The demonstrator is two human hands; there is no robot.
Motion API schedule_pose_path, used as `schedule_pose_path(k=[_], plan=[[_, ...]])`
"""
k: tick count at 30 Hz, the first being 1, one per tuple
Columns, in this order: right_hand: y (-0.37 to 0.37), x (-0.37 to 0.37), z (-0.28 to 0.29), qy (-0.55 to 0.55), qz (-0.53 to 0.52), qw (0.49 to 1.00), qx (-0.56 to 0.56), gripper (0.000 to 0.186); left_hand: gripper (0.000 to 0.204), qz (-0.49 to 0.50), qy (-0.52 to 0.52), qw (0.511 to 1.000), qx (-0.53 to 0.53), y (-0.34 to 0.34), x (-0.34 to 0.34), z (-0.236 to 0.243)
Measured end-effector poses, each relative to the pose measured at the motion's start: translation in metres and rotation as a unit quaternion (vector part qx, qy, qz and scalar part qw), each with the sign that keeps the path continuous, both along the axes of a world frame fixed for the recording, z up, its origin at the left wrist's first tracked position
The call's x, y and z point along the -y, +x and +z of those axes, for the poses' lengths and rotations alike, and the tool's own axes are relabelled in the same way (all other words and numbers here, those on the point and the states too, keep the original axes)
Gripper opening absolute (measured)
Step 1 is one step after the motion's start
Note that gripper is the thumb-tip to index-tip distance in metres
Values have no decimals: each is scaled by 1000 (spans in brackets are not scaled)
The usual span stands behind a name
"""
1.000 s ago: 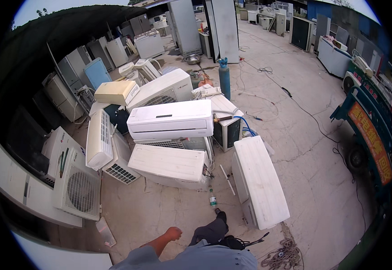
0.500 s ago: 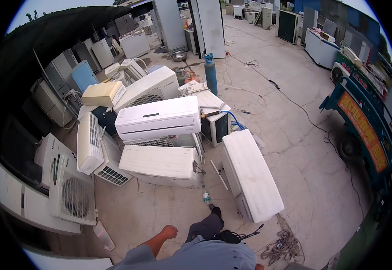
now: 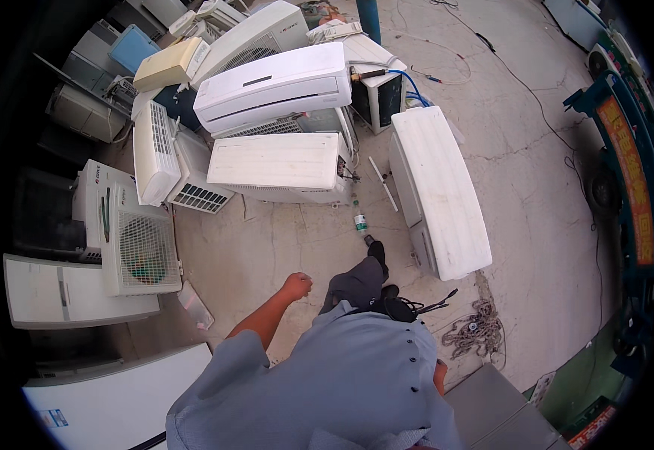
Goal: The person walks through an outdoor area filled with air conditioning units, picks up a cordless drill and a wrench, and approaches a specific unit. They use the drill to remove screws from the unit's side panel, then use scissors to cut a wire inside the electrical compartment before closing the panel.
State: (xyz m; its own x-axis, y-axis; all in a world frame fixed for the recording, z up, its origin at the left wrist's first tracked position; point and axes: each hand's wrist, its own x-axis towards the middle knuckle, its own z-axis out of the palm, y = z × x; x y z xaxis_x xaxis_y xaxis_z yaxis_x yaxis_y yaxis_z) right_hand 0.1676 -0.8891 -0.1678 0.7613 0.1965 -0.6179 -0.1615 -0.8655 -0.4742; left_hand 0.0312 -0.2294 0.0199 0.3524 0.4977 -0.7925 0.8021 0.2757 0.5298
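My left hand (image 3: pixel 295 286) hangs at my side over the concrete, its fingers curled in and no object showing in them. Of my right arm, a strip of skin (image 3: pixel 440 375) shows beside the grey-blue shirt; its fingers are hidden. Nearest ahead are a white box-shaped unit (image 3: pixel 443 191) standing on the right and an air-conditioner unit (image 3: pixel 278 166) lying on the left. Behind the latter, a white wall-mounted air conditioner (image 3: pixel 274 82) rests on the pile. A plastic bottle (image 3: pixel 359 217) lies on the ground near my foot (image 3: pixel 376 251).
On the left stand a fan unit (image 3: pixel 143 244) and a white cabinet (image 3: pixel 72 289). Tangled rope (image 3: pixel 477 330) lies at right, near a grey panel (image 3: pixel 503 409). A dark cable (image 3: pixel 537 97) crosses the concrete toward a teal vehicle (image 3: pixel 612 127). A blue hose (image 3: pixel 413 86) sits by the pile.
My view has tipped downward, so the pile sits higher and more of my shirt shows. A foot with a dark shoe shows more fully. My left hand stays curled.
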Motion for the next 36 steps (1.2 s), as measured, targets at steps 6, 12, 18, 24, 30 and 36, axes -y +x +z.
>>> schedule_pose_path(k=[6,12,18,24,30,36], plan=[[35,-59,89,32,-95,993,67,31,25,36,-12,999,-11,-17,20,6],[49,-76,107,71,-230,970,-41,31,24,46,-16,998,-50,-43,25,-1],[28,-18,52,42,-28,999,9,12,27,46,-40,996,-63,-55,38,-4],[2,-30,49,65,-30,992,100,15,28,-13,-10,998,-53,-30,31,12],[-30,-21,42,40,-36,992,110,15,29,-33,-5,999,-40,-7,22,12],[-53,-7,28,19,-2,989,143,19,30,-39,-15,998,-41,-3,23,13]])
